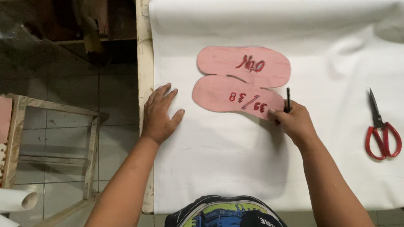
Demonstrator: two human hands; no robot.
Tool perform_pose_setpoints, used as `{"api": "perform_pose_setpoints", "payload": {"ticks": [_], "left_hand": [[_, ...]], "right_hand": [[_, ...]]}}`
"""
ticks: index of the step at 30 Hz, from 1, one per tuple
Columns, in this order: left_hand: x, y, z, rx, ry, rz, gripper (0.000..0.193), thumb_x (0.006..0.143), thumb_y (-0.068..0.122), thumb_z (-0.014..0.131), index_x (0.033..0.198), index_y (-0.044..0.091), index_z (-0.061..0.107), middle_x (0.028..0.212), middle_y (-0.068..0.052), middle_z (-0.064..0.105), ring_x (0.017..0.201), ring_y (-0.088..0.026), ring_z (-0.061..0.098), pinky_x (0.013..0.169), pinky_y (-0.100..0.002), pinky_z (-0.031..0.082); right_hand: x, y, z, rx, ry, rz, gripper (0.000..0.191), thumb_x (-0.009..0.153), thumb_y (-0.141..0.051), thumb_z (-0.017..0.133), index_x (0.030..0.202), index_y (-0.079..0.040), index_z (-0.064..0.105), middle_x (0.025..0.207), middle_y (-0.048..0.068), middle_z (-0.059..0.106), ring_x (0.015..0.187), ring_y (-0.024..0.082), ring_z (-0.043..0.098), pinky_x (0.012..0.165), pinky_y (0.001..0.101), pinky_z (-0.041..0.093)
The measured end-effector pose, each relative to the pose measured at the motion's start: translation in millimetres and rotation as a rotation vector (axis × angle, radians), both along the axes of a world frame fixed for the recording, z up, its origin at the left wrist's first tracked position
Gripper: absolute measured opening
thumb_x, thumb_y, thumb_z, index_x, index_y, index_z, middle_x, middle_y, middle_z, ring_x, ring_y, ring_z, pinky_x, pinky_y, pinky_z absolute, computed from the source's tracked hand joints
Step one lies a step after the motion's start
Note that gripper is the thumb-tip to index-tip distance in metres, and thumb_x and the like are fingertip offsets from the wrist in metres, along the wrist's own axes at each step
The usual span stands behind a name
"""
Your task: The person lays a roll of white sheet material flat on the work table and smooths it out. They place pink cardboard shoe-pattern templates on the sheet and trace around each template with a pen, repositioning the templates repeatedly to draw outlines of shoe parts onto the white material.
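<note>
Two pink sole-shaped templates (243, 78) lie side by side on a white sheet of fabric (265, 166) spread over a table. My right hand (293, 120) grips a dark pen (288, 99) upright at the right end of the nearer template, touching its edge. My left hand (159, 114) rests flat, fingers apart, on the left edge of the fabric, just left of the templates. Faint traced outlines show on the fabric below the templates.
Red-handled scissors (381, 130) lie on the fabric at the right. The table's worn edge (144, 51) runs down the left. A wooden stool frame (55, 140) stands on the tiled floor at left, with a paper roll (0, 201) at bottom left.
</note>
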State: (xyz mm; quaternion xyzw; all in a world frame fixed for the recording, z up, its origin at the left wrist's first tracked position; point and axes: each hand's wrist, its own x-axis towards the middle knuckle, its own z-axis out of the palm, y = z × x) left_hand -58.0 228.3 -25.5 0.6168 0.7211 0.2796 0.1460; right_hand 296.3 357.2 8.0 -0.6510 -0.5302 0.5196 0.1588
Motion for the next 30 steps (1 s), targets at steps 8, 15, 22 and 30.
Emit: {"api": "perform_pose_setpoints", "payload": {"ticks": [8, 15, 22, 30], "left_hand": [[-14.7, -5.5, -3.7, -0.034, -0.001, -0.011, 0.066, 0.077, 0.036, 0.083, 0.135, 0.01, 0.064, 0.157, -0.011, 0.046, 0.148, -0.033, 0.037, 0.117, -0.048, 0.032], [-16.8, -8.6, -4.1, -0.018, -0.054, 0.009, 0.058, 0.082, 0.031, 0.081, 0.133, 0.01, 0.067, 0.156, -0.01, 0.048, 0.149, -0.034, 0.035, 0.119, -0.048, 0.031], [-18.8, -10.0, -10.2, 0.019, -0.047, -0.014, 0.056, 0.083, 0.029, 0.079, 0.134, 0.01, 0.067, 0.156, -0.01, 0.049, 0.149, -0.034, 0.037, 0.121, -0.047, 0.032], [-18.1, -8.8, -13.0, 0.031, -0.014, -0.023, 0.056, 0.085, 0.029, 0.078, 0.135, 0.009, 0.067, 0.156, -0.011, 0.048, 0.148, -0.035, 0.038, 0.12, -0.048, 0.032]], "right_hand": [[-57.6, 13.7, 3.1, 0.128, -0.119, 0.059, 0.05, 0.077, -0.017, 0.083, 0.118, -0.001, 0.059, 0.085, 0.008, 0.07, 0.07, 0.015, 0.068, 0.063, 0.0308, 0.054], [-56.9, 1.7, -4.7, 0.115, -0.17, 0.004, 0.043, 0.087, -0.024, 0.076, 0.123, -0.002, 0.064, 0.089, 0.006, 0.075, 0.073, 0.015, 0.071, 0.067, 0.0311, 0.055], [-52.7, 1.5, -17.0, 0.198, -0.228, 0.052, 0.04, 0.087, -0.024, 0.079, 0.118, -0.001, 0.066, 0.086, 0.007, 0.074, 0.071, 0.014, 0.068, 0.066, 0.0301, 0.054], [-52.8, 4.0, -15.2, 0.13, -0.189, 0.03, 0.036, 0.086, -0.021, 0.079, 0.111, -0.001, 0.063, 0.083, 0.007, 0.07, 0.066, 0.014, 0.068, 0.061, 0.03, 0.055]]}}
